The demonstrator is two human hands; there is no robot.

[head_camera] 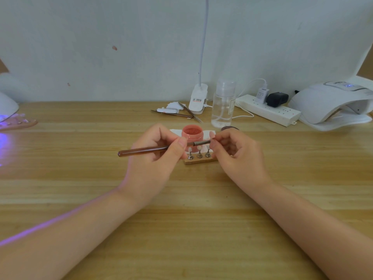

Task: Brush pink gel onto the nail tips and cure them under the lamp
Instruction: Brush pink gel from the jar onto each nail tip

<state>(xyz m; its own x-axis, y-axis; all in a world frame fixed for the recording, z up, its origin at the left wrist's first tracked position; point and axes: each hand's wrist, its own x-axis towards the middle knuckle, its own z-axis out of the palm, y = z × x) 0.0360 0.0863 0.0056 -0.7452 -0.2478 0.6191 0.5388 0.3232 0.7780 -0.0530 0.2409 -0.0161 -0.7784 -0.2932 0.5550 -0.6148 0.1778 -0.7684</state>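
My left hand (159,150) grips a brown-handled gel brush (141,150) that lies level, its metal ferrule pointing right. My right hand (234,152) pinches the brush's tip end; I cannot tell if a cap is on it. Just behind the brush stands an open jar of pink gel (191,134). In front of the jar a small wooden block (198,161) carries three clear nail tips (199,148) on metal stands. A white curing lamp (331,104) sits at the far right of the table.
A second lamp (7,107) glows purple at the left edge, over a board with nail tips (19,124). At the back lie tweezers (189,111), wipes, a clip lamp base (198,100), a clear liquid bottle (223,105) and a power strip (268,110).
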